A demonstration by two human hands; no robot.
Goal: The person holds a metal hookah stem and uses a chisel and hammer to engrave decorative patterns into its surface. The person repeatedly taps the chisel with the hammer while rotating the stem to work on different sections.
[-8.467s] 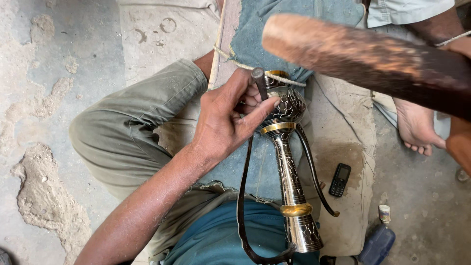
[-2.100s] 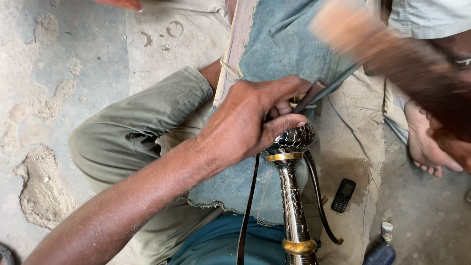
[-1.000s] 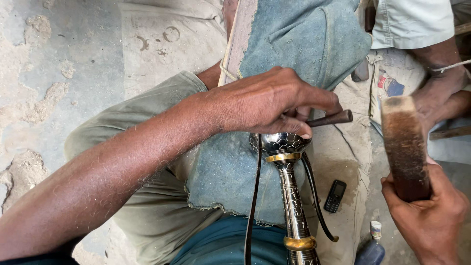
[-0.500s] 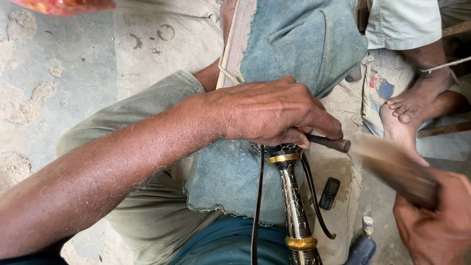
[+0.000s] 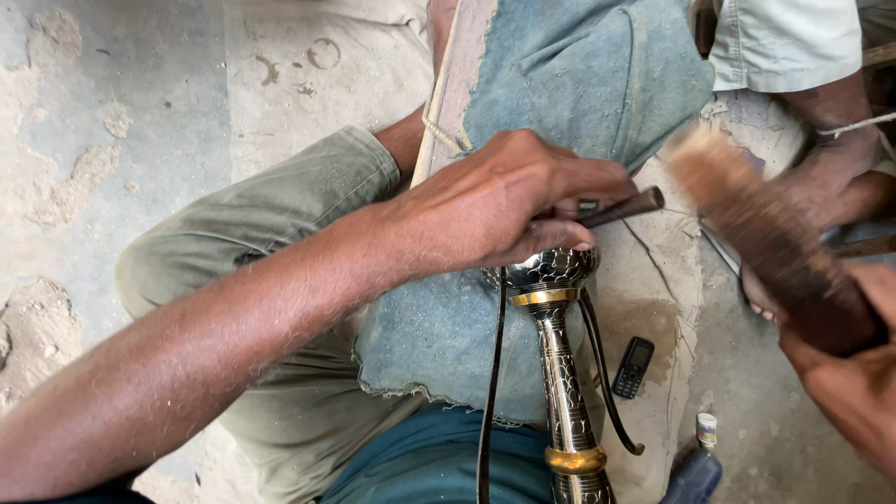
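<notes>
Head view: chisel set on engraved vase.
Left hand (image 5: 504, 201) clenches chisel (image 5: 621, 206) on vase (image 5: 560, 373); right hand (image 5: 854, 383), gripping mallet (image 5: 770, 238), has swung closer since half a second ago.

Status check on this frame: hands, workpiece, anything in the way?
Left hand pinning a thin dark punch on the engraved metal piece. Right hand gripping wooden mallet, raised clear. Phone beside it, not obstructing.
</notes>
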